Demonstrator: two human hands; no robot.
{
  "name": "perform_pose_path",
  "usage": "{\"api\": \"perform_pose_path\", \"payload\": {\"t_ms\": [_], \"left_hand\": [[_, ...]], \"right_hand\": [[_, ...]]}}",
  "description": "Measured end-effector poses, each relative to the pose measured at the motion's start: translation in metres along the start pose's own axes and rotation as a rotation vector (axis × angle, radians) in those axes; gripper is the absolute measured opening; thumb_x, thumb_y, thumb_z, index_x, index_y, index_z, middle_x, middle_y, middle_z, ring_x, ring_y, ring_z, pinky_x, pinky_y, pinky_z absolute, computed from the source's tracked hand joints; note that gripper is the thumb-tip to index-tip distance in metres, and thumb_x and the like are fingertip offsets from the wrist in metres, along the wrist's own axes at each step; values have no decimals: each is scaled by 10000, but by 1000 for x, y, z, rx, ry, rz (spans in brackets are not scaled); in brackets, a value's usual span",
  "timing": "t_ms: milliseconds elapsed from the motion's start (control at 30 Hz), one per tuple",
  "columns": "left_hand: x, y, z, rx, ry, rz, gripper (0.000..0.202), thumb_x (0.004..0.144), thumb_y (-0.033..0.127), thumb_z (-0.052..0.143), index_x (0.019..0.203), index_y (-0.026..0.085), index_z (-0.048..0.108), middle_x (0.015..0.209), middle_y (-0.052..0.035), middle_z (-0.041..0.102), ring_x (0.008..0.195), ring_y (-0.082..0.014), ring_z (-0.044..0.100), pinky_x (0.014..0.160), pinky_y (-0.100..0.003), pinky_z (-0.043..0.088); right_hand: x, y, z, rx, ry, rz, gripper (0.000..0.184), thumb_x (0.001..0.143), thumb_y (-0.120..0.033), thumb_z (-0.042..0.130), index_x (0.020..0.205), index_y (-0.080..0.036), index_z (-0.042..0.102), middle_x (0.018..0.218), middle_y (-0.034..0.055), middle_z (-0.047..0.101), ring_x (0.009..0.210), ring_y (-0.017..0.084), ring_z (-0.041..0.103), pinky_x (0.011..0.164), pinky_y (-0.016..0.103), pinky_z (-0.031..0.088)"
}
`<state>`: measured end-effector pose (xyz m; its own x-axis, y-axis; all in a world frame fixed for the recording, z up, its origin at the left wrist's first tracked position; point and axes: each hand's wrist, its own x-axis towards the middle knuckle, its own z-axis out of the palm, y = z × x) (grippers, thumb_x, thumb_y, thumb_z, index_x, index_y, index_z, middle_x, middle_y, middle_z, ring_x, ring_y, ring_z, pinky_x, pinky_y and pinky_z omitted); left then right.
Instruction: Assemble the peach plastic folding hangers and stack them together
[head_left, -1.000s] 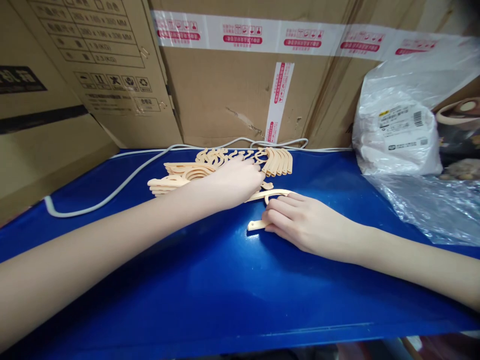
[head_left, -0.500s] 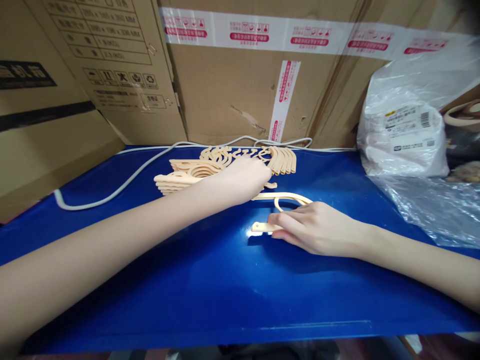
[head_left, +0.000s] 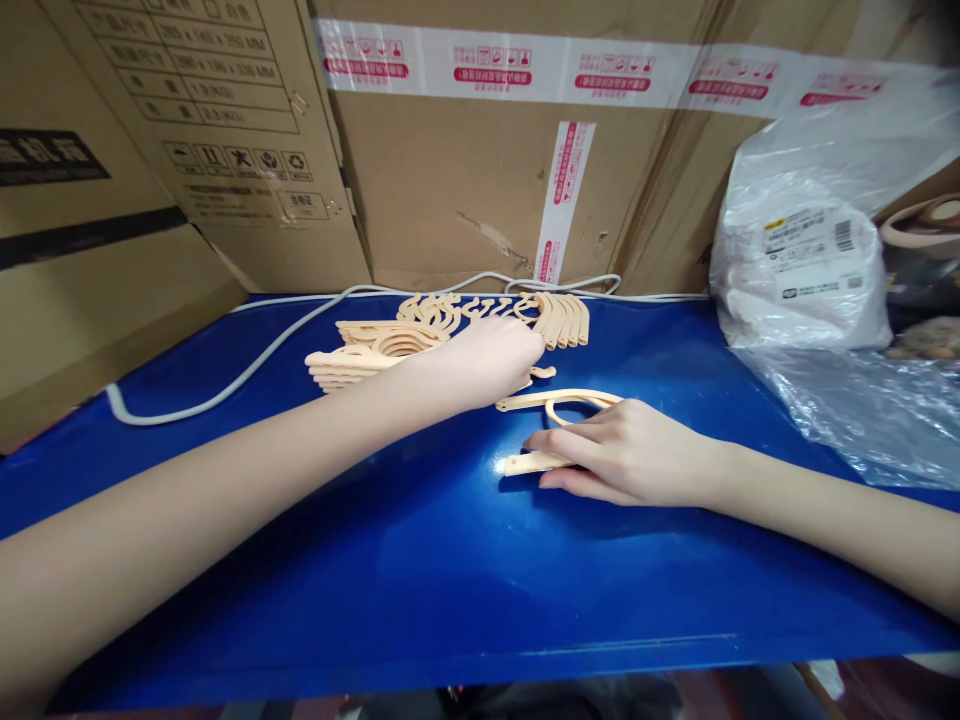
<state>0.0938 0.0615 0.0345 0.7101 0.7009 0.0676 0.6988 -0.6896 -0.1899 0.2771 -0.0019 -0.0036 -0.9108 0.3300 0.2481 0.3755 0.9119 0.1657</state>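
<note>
My right hand (head_left: 626,455) is closed around a cream plastic hanger arm (head_left: 521,464), whose flat end with a hole pokes out past the fingers. A second curved hanger piece (head_left: 577,396) with a loop lies just beyond that hand and runs partly behind it. Farther back, my left hand (head_left: 499,360) reaches over the hanger parts with its fingers curled down; their tips and whatever they hold are hidden. A small hook-like end (head_left: 543,372) shows beside it. Stacked hanger arms (head_left: 345,370) lie left of that hand, curved arms (head_left: 566,320) to its right, and small hooks (head_left: 431,310) behind it.
A blue tabletop (head_left: 420,580) lies under everything. Cardboard boxes (head_left: 450,180) wall off the back and left. A white cable (head_left: 247,375) runs along the rear and left. Clear plastic wrap and a white labelled bag (head_left: 806,265) sit at the right.
My right hand has shifted slightly, and the hanger arm's end is now a little lower. The curved piece's left end now shows clear of my left hand, which has barely moved.
</note>
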Motion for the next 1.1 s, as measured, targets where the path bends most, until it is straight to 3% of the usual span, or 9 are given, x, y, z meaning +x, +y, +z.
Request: {"api": "perform_pose_path", "payload": {"t_ms": [200,533,667,800,900,967,1100], "left_hand": [[6,-3,6,-62,20,12,244,821,93,485,894,130,715,850,-94,715,741,-209,647,604,-283,398],[1,-7,-11,-261,32,72,178,832,138,494,816,173,668,759,-9,663,649,-131,574,566,-238,375],[-6,0,-26,-238,178,79,176,898,147,458,892,144,634,897,-52,613,730,-145,562,634,-262,394],[-29,14,-39,-194,304,9,171,931,167,417,1005,159,572,987,-62,580,686,-129,548,612,-267,385],[-51,19,-31,-94,384,14,214,921,138,371,1067,173,524,873,-31,589,686,-144,572,574,-259,345],[-63,19,-19,-41,390,21,213,922,130,352,1051,173,516,796,-12,584,640,-144,573,529,-255,308],[-79,11,4,-66,355,42,205,916,104,350,996,171,527,778,-10,611,651,-160,590,564,-258,363]], "right_hand": [[-4,2,-2,54,-16,1,341,1028,-312,334,1064,-149,632,761,39,710,570,118,611,524,260,351],[-5,7,-4,223,-58,58,308,997,-304,393,1131,-205,652,780,31,711,661,128,620,624,237,412],[-6,5,-3,208,-20,61,300,992,-303,410,1141,-204,651,794,31,720,673,130,632,634,242,420],[-5,5,-3,173,-10,63,295,996,-284,410,1159,-197,639,873,35,735,710,131,653,654,253,428],[-4,6,-4,148,0,64,302,1012,-283,385,1169,-184,624,927,37,738,728,128,662,628,253,413],[-4,7,-4,128,20,64,299,1015,-288,383,1171,-185,616,934,34,735,723,128,661,591,251,393],[-2,7,-4,94,6,83,310,1019,-307,377,1195,-190,604,946,37,725,685,124,654,549,246,373]]}}
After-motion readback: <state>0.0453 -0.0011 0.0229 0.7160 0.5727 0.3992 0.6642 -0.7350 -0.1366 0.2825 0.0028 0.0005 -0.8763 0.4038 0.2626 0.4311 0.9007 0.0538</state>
